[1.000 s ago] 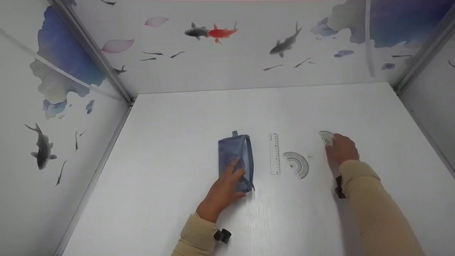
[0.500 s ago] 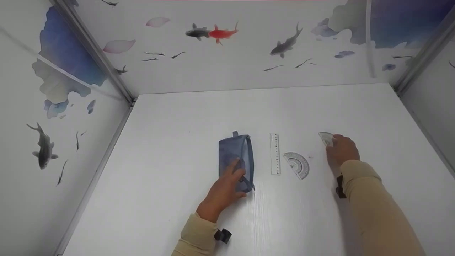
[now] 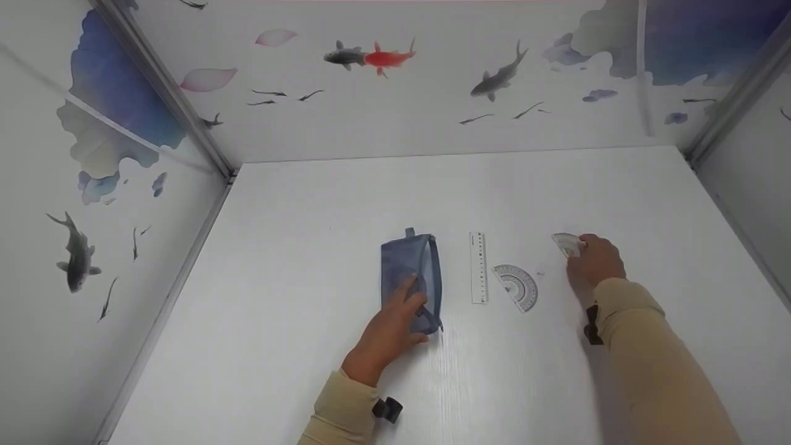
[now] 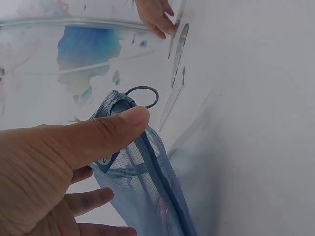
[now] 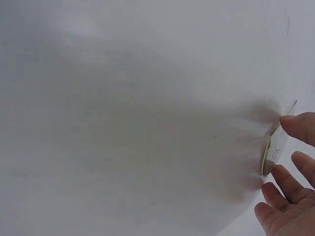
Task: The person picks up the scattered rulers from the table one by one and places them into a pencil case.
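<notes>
A blue mesh pencil case (image 3: 395,256) with an open zip lies in the middle of the table. My left hand (image 3: 383,334) holds its near end, and in the left wrist view the thumb (image 4: 123,123) crosses it beside a loop. To the right, my right hand (image 3: 596,258) grips a clear protractor (image 3: 565,243) by its edges, partly covering it. In the right wrist view the thumb and a fingertip touch that protractor (image 5: 273,147) at the table surface. Between the hands lie a clear ruler (image 3: 477,267) and a second clear protractor (image 3: 518,288).
The white table (image 3: 296,247) is bounded by a left wall panel (image 3: 37,259), a back panel (image 3: 395,117) and a right panel (image 3: 754,161), printed with fish and blue shapes. A tiny pale mark (image 3: 541,273) shows right of the second protractor.
The protractor in my right hand has turned slightly and its far end has come a little nearer. My left hand and the pencil case stay in place.
</notes>
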Demonstrator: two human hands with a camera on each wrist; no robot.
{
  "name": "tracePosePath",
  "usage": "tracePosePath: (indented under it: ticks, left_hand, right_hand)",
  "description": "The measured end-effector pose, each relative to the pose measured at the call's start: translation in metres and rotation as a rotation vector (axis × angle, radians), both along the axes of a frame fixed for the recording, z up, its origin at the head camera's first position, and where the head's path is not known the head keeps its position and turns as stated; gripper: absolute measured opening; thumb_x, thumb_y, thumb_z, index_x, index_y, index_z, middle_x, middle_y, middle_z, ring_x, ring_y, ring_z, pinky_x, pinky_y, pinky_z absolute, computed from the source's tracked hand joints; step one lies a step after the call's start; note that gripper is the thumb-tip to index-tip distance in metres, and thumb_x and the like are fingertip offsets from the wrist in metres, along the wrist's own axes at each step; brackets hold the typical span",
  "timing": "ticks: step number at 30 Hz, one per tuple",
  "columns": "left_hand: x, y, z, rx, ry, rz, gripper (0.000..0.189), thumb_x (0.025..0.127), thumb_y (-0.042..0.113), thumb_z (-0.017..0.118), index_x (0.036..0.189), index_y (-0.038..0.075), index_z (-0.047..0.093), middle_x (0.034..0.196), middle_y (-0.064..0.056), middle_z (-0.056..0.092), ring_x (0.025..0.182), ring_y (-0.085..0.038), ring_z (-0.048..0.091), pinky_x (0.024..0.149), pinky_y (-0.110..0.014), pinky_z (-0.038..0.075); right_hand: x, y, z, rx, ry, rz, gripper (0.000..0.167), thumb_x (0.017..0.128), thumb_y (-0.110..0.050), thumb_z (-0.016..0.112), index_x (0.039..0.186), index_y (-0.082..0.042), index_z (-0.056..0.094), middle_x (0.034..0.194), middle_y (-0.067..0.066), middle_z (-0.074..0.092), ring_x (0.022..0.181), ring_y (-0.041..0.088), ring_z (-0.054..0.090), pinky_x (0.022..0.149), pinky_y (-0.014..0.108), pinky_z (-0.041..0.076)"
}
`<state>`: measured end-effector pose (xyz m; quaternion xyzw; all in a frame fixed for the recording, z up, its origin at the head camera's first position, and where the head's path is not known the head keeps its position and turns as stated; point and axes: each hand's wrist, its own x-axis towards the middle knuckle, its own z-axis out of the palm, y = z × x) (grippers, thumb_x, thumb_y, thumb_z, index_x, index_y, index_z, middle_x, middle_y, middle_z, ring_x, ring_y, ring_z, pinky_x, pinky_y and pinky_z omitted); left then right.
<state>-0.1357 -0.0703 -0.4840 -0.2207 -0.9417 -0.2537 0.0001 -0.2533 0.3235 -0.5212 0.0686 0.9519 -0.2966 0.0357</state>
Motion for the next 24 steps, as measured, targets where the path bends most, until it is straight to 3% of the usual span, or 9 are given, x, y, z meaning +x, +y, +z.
tracePosePath:
  ticks: [11, 16, 24]
  left_hand:
    - [-0.0003, 0.0013, 0.0016, -0.014, -0.059, 0.024, 0.064, 0.074, 0.017, 0.084, 0.129, 0.014, 0.051, 0.156, -0.011, 0.025, 0.13, -0.028, 0.046, 0.086, -0.035, 0.053]
    - [0.0, 0.0015, 0.0018, -0.017, -0.054, 0.021, 0.064, 0.074, 0.017, 0.084, 0.129, 0.014, 0.051, 0.155, -0.012, 0.026, 0.128, -0.028, 0.049, 0.085, -0.035, 0.053]
    - [-0.0003, 0.0014, 0.0008, -0.009, -0.062, 0.025, 0.065, 0.074, 0.017, 0.084, 0.129, 0.015, 0.05, 0.156, -0.01, 0.026, 0.125, -0.027, 0.051, 0.084, -0.035, 0.053]
  right_hand:
    - [-0.0016, 0.0048, -0.002, -0.038, 0.064, 0.011, 0.056, 0.084, -0.008, 0.052, 0.134, 0.014, 0.041, 0.125, 0.039, 0.047, 0.117, 0.054, 0.044, 0.099, 0.063, 0.035]
    - [-0.0007, 0.0042, -0.0044, -0.057, 0.087, -0.003, 0.056, 0.081, -0.005, 0.053, 0.133, 0.015, 0.042, 0.126, 0.041, 0.046, 0.12, 0.055, 0.042, 0.1, 0.064, 0.033]
    - [0.0022, 0.0028, -0.0031, -0.11, 0.041, -0.065, 0.063, 0.081, -0.004, 0.06, 0.137, 0.013, 0.038, 0.134, 0.041, 0.035, 0.126, 0.058, 0.029, 0.106, 0.065, 0.024]
